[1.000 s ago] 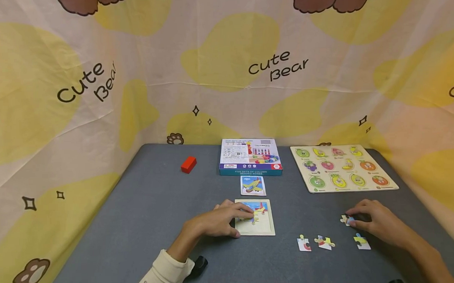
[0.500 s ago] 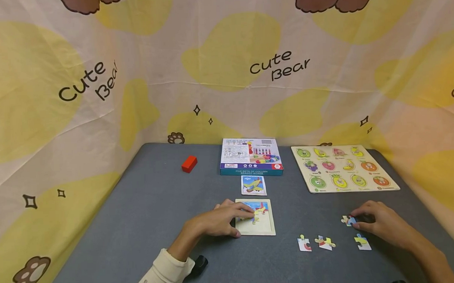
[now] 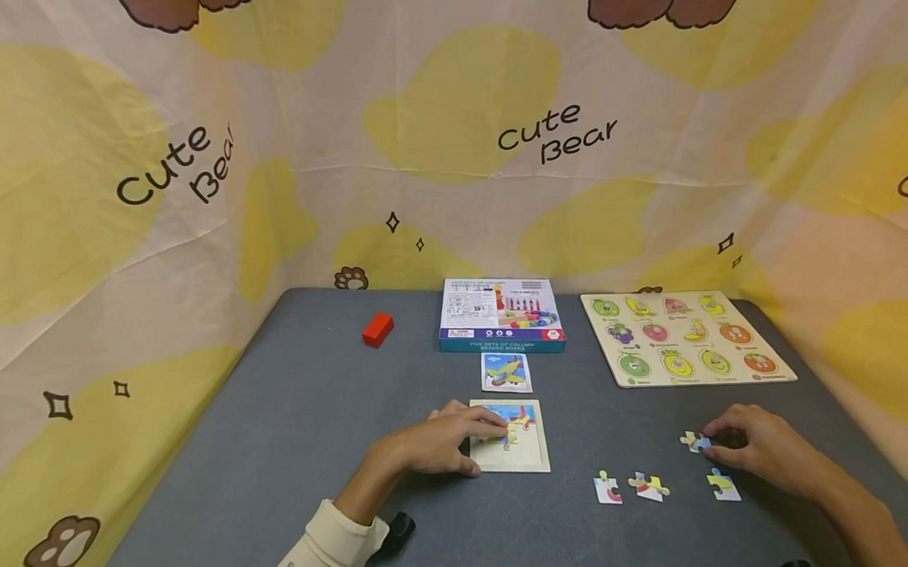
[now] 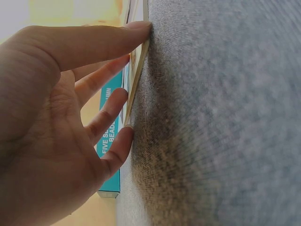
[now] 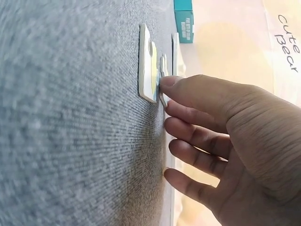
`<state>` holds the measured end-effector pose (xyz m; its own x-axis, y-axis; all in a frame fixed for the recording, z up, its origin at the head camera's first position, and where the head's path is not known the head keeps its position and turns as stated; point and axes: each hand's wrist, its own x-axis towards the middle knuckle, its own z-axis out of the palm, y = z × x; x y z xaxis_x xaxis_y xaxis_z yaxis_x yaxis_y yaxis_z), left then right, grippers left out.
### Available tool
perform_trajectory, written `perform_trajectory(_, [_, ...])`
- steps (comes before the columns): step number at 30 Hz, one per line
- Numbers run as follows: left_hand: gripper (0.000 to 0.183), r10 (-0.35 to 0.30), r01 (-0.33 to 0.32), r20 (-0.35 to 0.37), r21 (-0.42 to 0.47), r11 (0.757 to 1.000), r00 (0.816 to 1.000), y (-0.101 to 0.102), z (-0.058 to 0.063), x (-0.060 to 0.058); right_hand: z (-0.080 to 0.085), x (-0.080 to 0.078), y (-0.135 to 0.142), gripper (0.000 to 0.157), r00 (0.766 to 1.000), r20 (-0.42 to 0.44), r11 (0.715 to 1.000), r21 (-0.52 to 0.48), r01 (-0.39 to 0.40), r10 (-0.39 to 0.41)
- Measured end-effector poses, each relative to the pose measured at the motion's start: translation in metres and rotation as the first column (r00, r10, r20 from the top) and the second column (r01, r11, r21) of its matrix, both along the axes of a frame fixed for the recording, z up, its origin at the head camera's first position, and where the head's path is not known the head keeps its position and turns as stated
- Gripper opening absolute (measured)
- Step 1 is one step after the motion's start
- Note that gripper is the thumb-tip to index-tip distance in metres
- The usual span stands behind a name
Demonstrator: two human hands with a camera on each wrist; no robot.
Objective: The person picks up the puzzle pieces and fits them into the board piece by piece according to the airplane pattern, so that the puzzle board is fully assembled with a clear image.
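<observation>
My left hand point(image 3: 448, 438) rests on the left side of a pale square puzzle tray point(image 3: 531, 460). Its fingers stretch over the partly filled airplane picture and hide some of it; in the left wrist view the thumb point(image 4: 136, 32) touches the tray's edge. Off to the right, my right hand point(image 3: 763, 448) pinches a jigsaw piece point(image 3: 694, 441) between thumb and forefinger, low over the table or on it. Close by lies a yellow-marked piece point(image 3: 724, 486). Between the tray and that hand are two more loose pieces, a red-and-white one point(image 3: 607, 488) and a red-and-yellow one point(image 3: 648, 487).
Behind the tray lies an airplane picture card point(image 3: 505, 373), with a bead-set box point(image 3: 500, 315) beyond it. A fruit puzzle board point(image 3: 689, 338) occupies the back right of the grey table point(image 3: 294, 422). Toward the back left sits a red block point(image 3: 378, 329). Printed cloth walls surround the table.
My right thumb and forefinger have shifted slightly right along the jigsaw piece, so more of its blue part shows. My left hand stays still on the tray.
</observation>
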<state>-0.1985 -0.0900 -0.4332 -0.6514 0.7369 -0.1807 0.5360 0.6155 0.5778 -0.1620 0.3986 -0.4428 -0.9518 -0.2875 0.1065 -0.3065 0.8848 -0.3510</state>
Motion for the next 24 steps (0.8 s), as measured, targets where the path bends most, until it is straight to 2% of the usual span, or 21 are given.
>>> perform_trajectory(10, [0.060,0.006,-0.006,0.000,-0.005,1.000,1.000,-0.001,0.000,0.001,-0.001,-0.003,-0.021,0.015,1.000,-0.014,1.000,-0.023,-0.019,0.018])
perform_trajectory(20, [0.060,0.025,-0.025,0.002,-0.014,1.000,1.000,-0.002,-0.004,0.000,0.007,-0.016,-0.062,0.022,0.995,0.086,0.998,-0.023,-0.055,0.057])
perform_trajectory(24, [0.060,0.020,-0.020,0.005,-0.006,1.000,1.000,-0.001,-0.005,-0.001,0.008,-0.021,-0.079,0.022,0.993,0.076,0.996,-0.016,-0.087,0.088])
